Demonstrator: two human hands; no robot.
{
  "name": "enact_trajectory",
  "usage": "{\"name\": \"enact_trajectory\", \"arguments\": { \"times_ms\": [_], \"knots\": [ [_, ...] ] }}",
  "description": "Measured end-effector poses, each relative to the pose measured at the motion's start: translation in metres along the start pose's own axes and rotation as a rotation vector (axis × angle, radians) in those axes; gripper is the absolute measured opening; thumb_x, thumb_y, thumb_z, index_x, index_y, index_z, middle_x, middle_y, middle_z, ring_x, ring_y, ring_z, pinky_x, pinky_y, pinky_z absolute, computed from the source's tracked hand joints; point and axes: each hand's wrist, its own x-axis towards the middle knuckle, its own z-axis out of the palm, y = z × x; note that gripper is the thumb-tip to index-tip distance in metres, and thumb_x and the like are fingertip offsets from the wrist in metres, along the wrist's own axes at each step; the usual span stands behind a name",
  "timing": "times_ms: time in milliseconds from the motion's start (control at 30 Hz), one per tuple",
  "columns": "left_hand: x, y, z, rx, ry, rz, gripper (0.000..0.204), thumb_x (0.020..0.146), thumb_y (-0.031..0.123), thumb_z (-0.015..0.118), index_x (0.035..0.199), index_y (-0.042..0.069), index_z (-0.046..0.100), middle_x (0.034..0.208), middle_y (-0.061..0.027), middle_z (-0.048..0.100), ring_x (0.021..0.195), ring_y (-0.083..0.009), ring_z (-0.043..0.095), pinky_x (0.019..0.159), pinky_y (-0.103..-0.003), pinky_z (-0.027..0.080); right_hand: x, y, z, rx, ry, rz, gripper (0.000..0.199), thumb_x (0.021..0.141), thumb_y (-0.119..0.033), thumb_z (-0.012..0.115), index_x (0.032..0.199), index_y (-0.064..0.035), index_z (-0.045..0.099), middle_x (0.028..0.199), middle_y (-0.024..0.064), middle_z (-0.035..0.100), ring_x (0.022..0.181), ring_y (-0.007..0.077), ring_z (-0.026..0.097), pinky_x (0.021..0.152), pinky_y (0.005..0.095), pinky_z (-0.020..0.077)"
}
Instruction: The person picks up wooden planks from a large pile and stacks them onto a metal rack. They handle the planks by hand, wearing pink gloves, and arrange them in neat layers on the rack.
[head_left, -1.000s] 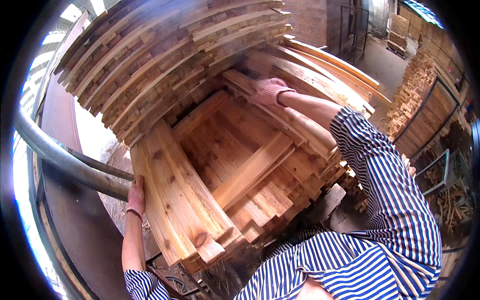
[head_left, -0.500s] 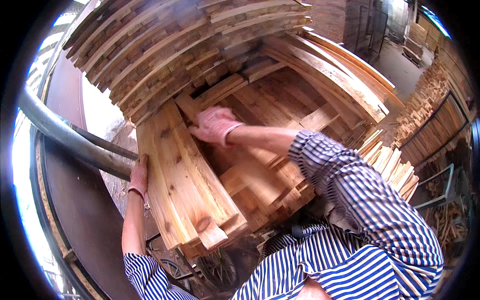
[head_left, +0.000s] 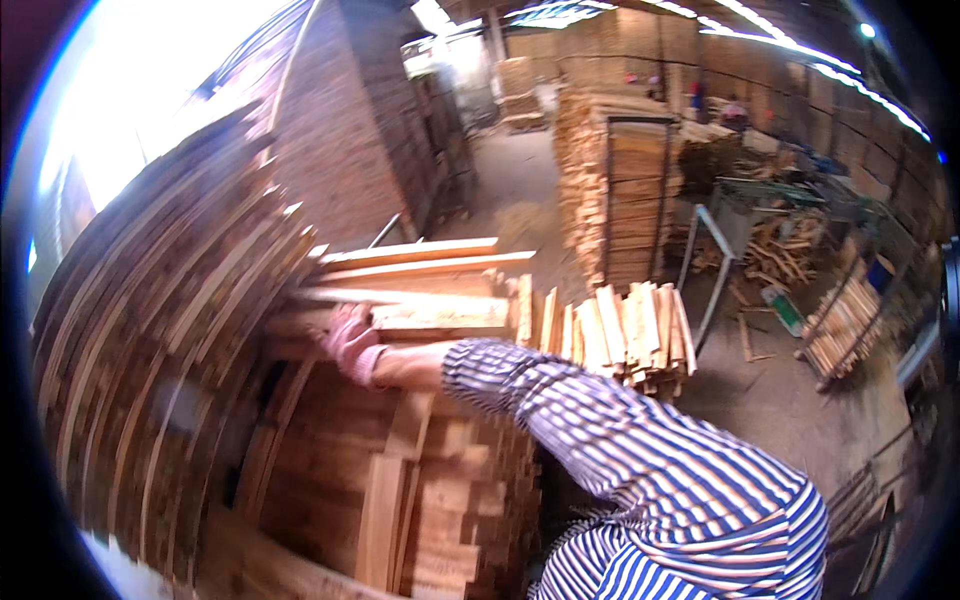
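Observation:
My right hand (head_left: 352,345), in a pink knitted glove, reaches out to the left end of a rough wooden board (head_left: 445,316) at the stack's far side. It touches or nearly touches the wood. Its fingers are blurred, so their grip on the board cannot be made out. Paler boards (head_left: 430,255) lie side by side just beyond. Below the hand is a stack of planks (head_left: 340,450) with an uneven top layer. One short plank (head_left: 382,520) lies on it near me. My left hand is out of view.
A tall pile of layered boards (head_left: 150,370) rises on the left. Upright wood strips (head_left: 630,330) stand in a bundle to the right. Farther off are a brick wall (head_left: 330,130), a framed wood stack (head_left: 640,200), a metal frame (head_left: 712,235) and scrap wood (head_left: 780,245).
The view has swung to the right. My right hand has moved from the middle of the stack to the boards at its far side. My left hand has gone out of view.

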Motion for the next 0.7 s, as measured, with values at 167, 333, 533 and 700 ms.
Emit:
{"name": "enact_trajectory", "arguments": {
  "times_ms": [167, 333, 533, 700],
  "knots": [
    [0.040, 0.029, 0.087, -0.007, -0.129, 0.024, 0.056, 0.108, 0.040, 0.042, 0.146, 0.000, 0.047, 0.145, -0.0156, 0.053, 0.131, -0.0241, 0.050, 0.111, -0.034, 0.039, 0.049, 0.059, 0.000, -0.426, -0.437, 0.307, 0.082, 0.063, -0.067, 0.078, 0.124, -0.0136, 0.069, 0.101, 0.0168, 0.073, 0.092, 0.0413, 0.069, 0.069, 0.0642, 0.0535],
    [0.049, 0.063, 0.098, 0.042, -0.135, 0.065, 0.055, 0.108, 0.039, 0.042, 0.146, 0.000, 0.047, 0.144, -0.0162, 0.054, 0.130, -0.0246, 0.051, 0.110, -0.034, 0.039, 0.021, 0.080, -0.042, 0.020, -0.578, 0.021, 0.074, 0.069, -0.032, 0.085, 0.137, -0.0264, 0.058, 0.126, 0.0111, 0.064, 0.119, 0.0397, 0.059, 0.086, 0.0613, 0.0535],
    [0.058, 0.060, 0.084, 0.070, -0.087, 0.057, 0.055, 0.107, 0.039, 0.043, 0.146, 0.000, 0.047, 0.143, -0.0170, 0.054, 0.130, -0.0253, 0.051, 0.109, -0.035, 0.039, 0.002, 0.038, -0.071, 0.093, -0.545, 0.131, 0.064, 0.078, -0.022, 0.079, 0.138, -0.0255, 0.056, 0.133, 0.0106, 0.057, 0.118, 0.0328, 0.060, 0.090, 0.0516, 0.0548],
    [0.035, -0.012, 0.007, 0.062, -0.002, -0.029, 0.054, 0.107, 0.038, 0.044, 0.146, 0.000, 0.047, 0.143, -0.0176, 0.054, 0.130, -0.0258, 0.051, 0.108, -0.035, 0.039, -0.046, 0.049, -0.061, 0.080, -0.386, -0.202, 0.056, 0.086, -0.030, 0.070, 0.139, -0.0182, 0.054, 0.129, 0.0197, 0.058, 0.115, 0.0353, 0.061, 0.089, 0.0518, 0.0559]
  ]
}}
